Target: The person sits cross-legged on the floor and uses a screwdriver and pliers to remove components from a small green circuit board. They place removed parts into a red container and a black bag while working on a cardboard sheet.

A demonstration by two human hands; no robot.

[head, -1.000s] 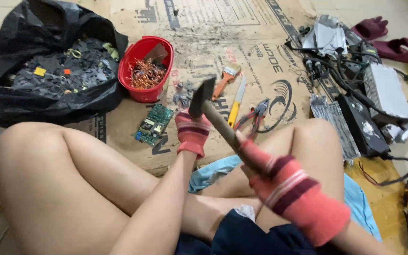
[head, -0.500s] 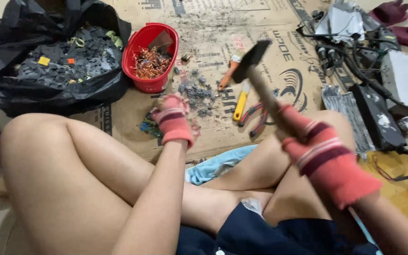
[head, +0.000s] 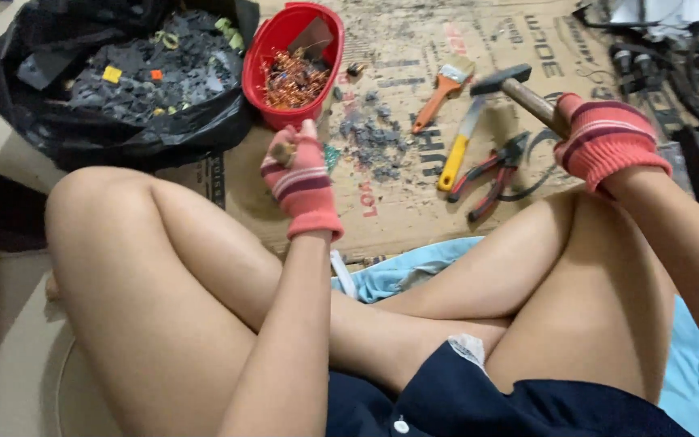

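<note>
The left hand (head: 297,174), in a striped knit glove, pinches one small brownish piece (head: 282,152). The right hand (head: 606,140) grips one wooden-handled hammer (head: 511,85) with a dark metal head.

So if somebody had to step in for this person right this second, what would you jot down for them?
Left hand: gloved, raised over the cardboard, pinching a small brownish piece in its grip; too small to tell what it is.
Right hand: gloved, shut on the wooden handle of a hammer, head held up above the floor.
Things: red tub holding coppery wire bits, by the left hand; grey rubble on the cardboard in front; brush, yellow-handled tool and red pliers beside it; black bag of dark scraps to the left.
Done: rubble and wire bits lie sorted.
Left: the pinched piece is not yet set down.
</note>
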